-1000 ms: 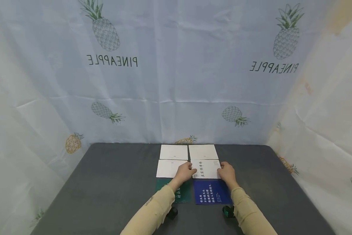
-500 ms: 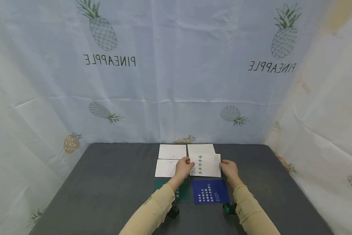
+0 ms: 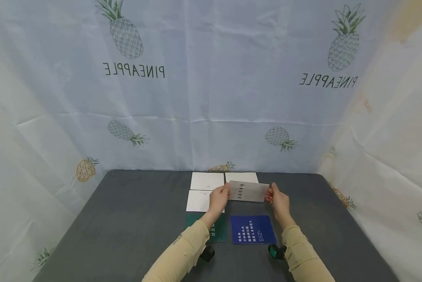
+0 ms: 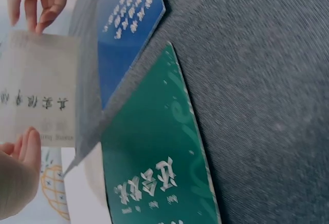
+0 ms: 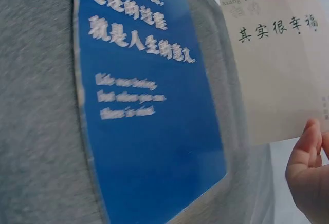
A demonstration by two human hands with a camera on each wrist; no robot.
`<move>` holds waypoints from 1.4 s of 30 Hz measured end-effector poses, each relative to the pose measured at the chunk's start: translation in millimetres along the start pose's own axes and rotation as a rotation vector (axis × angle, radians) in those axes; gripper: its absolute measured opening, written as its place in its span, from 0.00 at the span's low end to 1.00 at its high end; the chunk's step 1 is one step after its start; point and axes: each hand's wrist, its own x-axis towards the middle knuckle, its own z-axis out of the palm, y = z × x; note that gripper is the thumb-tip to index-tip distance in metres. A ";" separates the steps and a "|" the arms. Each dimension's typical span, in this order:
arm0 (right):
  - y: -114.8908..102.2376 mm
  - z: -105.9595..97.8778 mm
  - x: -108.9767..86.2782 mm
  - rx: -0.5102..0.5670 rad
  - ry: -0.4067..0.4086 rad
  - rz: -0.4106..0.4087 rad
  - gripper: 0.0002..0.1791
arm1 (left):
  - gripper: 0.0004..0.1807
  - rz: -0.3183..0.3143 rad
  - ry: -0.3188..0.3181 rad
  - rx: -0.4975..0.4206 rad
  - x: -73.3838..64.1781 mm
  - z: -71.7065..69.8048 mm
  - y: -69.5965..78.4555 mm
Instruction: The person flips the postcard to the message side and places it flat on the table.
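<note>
While fingers (image 5: 308, 144) pinch both ends, pale card (image 3: 249, 192) spans between.

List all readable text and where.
"PINEAPPLE", mirrored, twice: curtain
"xiang ban": held card
"其实很幸福": held card
"追逐的过程": blue card
"就是人生的意义": blue card
"还会": green card
Too small or blurred: remaining print, white cards, left sleeve.
</note>
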 end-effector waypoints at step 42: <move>40.8 -4.4 5.3 -0.773 -0.020 -0.389 0.14 | 0.12 0.347 -0.137 0.885 -5.6 19.0 -19.5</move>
